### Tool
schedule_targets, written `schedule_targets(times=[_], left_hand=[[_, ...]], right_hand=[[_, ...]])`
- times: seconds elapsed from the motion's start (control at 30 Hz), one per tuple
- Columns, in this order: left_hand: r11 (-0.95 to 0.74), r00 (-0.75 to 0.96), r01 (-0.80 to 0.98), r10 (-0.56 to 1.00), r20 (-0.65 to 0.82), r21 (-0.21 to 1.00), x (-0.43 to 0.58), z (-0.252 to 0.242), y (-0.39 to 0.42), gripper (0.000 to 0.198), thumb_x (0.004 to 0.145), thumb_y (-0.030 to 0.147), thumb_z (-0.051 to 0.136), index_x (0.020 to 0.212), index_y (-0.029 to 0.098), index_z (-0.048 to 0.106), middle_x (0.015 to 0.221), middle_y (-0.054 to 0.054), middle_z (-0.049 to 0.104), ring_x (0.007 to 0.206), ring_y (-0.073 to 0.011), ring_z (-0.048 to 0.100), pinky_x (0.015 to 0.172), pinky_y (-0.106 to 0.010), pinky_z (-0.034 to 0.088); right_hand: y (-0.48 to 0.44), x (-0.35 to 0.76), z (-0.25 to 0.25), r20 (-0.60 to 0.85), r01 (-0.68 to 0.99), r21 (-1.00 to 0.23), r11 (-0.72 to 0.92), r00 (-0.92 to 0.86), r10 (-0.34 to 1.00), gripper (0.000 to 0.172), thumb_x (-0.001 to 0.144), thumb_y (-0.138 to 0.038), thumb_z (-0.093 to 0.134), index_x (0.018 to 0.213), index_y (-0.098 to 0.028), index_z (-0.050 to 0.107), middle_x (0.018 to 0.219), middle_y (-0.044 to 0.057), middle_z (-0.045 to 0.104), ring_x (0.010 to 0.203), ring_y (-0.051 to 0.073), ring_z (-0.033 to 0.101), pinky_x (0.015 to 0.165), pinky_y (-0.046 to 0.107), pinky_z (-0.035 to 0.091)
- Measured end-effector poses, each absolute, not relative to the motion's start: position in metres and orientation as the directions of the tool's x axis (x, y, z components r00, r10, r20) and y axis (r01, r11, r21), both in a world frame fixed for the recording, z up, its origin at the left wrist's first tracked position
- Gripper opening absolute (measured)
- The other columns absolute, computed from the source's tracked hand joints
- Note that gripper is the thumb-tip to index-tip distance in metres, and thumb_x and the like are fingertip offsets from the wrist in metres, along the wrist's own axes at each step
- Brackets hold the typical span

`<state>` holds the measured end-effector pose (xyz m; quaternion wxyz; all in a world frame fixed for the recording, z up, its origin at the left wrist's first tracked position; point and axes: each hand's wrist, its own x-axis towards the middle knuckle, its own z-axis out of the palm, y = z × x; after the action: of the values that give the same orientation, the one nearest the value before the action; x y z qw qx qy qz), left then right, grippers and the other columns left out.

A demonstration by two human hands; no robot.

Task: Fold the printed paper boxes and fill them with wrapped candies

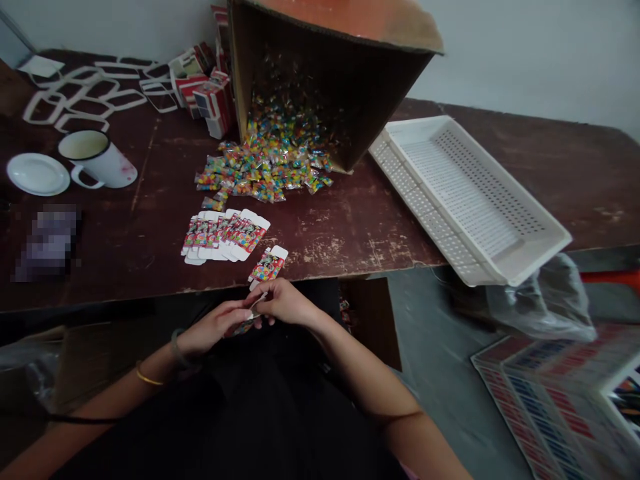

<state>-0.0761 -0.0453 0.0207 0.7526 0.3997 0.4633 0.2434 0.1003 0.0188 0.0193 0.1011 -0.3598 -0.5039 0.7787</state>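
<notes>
Just off the table's near edge, my left hand [217, 325] is closed around a small printed candy box [243, 327], mostly covered by my fingers. My right hand [283, 301] pinches at the box's white flap on its upper end. Beyond my right hand, one flat printed carton [269, 264] lies alone at the table edge. A fanned row of similar flat cartons [227, 235] with white flaps lies to its left. Behind them, many small clear packets of colourful candy [265, 167] spill from a cardboard box [337, 87] tipped on its side.
A white perforated plastic basket [425, 200] overhangs the table's front edge at right. An enamel mug [103, 160] and a white lid [39, 175] stand at left. White ring-like bands [90, 90] and red-white boxes [213, 100] lie behind. An open carton [375, 317] sits below the table.
</notes>
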Motion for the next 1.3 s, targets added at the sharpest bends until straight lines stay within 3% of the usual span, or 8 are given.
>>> schedule_targets(times=[0.17, 0.3, 0.53, 0.73, 0.87, 0.97, 1.13, 1.3], left_hand=[[0.632, 0.276, -0.077, 0.757, -0.592, 0.771, -0.069, 0.020, -0.054, 0.031, 0.083, 0.032, 0.050, 0.103, 0.018, 0.068, 0.082, -0.005, 0.074, 0.076, -0.0234, 0.069, 0.076, -0.035, 0.053], [0.758, 0.359, -0.278, 0.652, -0.668, 0.590, -0.068, 0.014, -0.070, 0.030, 0.089, 0.031, 0.043, 0.107, 0.020, 0.064, 0.075, -0.003, 0.073, 0.066, -0.0227, 0.070, 0.067, -0.035, 0.054], [0.782, 0.506, -0.381, 0.623, -0.597, 0.493, -0.067, 0.018, -0.076, 0.028, 0.092, 0.033, 0.047, 0.100, 0.019, 0.069, 0.093, -0.007, 0.076, 0.080, -0.0220, 0.071, 0.077, -0.034, 0.053], [0.804, 0.615, -0.393, 0.591, -0.522, 0.447, -0.076, 0.007, -0.085, 0.037, 0.091, 0.041, 0.052, 0.118, 0.020, 0.065, 0.096, -0.008, 0.076, 0.095, -0.0273, 0.070, 0.087, -0.040, 0.049], [0.770, 0.572, -0.326, 0.622, -0.535, 0.548, -0.084, -0.002, -0.094, 0.036, 0.091, 0.042, 0.054, 0.115, 0.018, 0.066, 0.104, -0.009, 0.073, 0.103, -0.0275, 0.067, 0.095, -0.042, 0.045], [0.755, 0.570, -0.220, 0.613, -0.547, 0.617, -0.085, -0.004, -0.093, 0.042, 0.087, 0.048, 0.059, 0.115, 0.017, 0.066, 0.102, -0.011, 0.073, 0.101, -0.0271, 0.067, 0.095, -0.043, 0.045], [0.740, 0.624, -0.183, 0.597, -0.505, 0.648, -0.085, -0.006, -0.089, 0.043, 0.086, 0.049, 0.061, 0.117, 0.019, 0.064, 0.104, -0.011, 0.072, 0.101, -0.0259, 0.067, 0.097, -0.044, 0.044], [0.725, 0.608, -0.113, 0.592, -0.530, 0.680, -0.086, -0.006, -0.087, 0.043, 0.086, 0.046, 0.062, 0.120, 0.020, 0.061, 0.111, -0.010, 0.070, 0.104, -0.0256, 0.066, 0.095, -0.042, 0.047]], right_hand=[[0.016, 0.097, 0.032, -0.440, 0.207, -0.882, -0.423, -0.684, 0.583, 0.014, 0.079, -0.010, 0.059, 0.087, -0.015, 0.069, 0.059, -0.005, 0.060, 0.043, 0.005, 0.053, 0.043, 0.016, 0.044], [0.004, 0.098, 0.030, -0.404, 0.215, -0.906, -0.366, -0.697, 0.592, 0.011, 0.082, -0.021, 0.064, 0.087, -0.015, 0.072, 0.065, -0.003, 0.061, 0.045, 0.005, 0.050, 0.044, 0.018, 0.042], [-0.018, 0.109, 0.006, -0.476, 0.150, -0.837, -0.525, -0.673, 0.566, 0.049, 0.083, -0.059, 0.060, 0.063, -0.014, 0.061, 0.049, -0.006, 0.051, 0.042, 0.005, 0.045, 0.044, 0.019, 0.036], [-0.032, 0.114, 0.016, -0.458, 0.055, -0.812, -0.581, -0.677, 0.576, 0.034, 0.077, -0.047, 0.072, 0.091, -0.016, 0.075, 0.072, -0.001, 0.065, 0.047, 0.005, 0.052, 0.047, 0.019, 0.036], [-0.030, 0.110, 0.010, -0.471, 0.054, -0.816, -0.576, -0.638, 0.609, 0.032, 0.077, -0.043, 0.072, 0.094, -0.017, 0.077, 0.073, 0.000, 0.066, 0.048, 0.006, 0.053, 0.050, 0.021, 0.041], [-0.027, 0.111, 0.003, -0.419, 0.103, -0.883, -0.458, -0.615, 0.668, 0.028, 0.084, -0.041, 0.066, 0.096, -0.018, 0.077, 0.076, 0.002, 0.067, 0.053, 0.008, 0.054, 0.053, 0.022, 0.043], [-0.024, 0.120, 0.007, -0.103, 0.170, -0.985, 0.024, -0.700, 0.706, 0.025, 0.092, -0.033, 0.057, 0.105, -0.023, 0.075, 0.096, 0.006, 0.070, 0.087, 0.015, 0.064, 0.079, 0.027, 0.049], [-0.016, 0.126, 0.009, -0.106, 0.283, -0.952, 0.119, -0.666, 0.738, 0.022, 0.092, -0.032, 0.058, 0.099, -0.021, 0.077, 0.083, 0.005, 0.070, 0.076, 0.015, 0.064, 0.071, 0.025, 0.049]])
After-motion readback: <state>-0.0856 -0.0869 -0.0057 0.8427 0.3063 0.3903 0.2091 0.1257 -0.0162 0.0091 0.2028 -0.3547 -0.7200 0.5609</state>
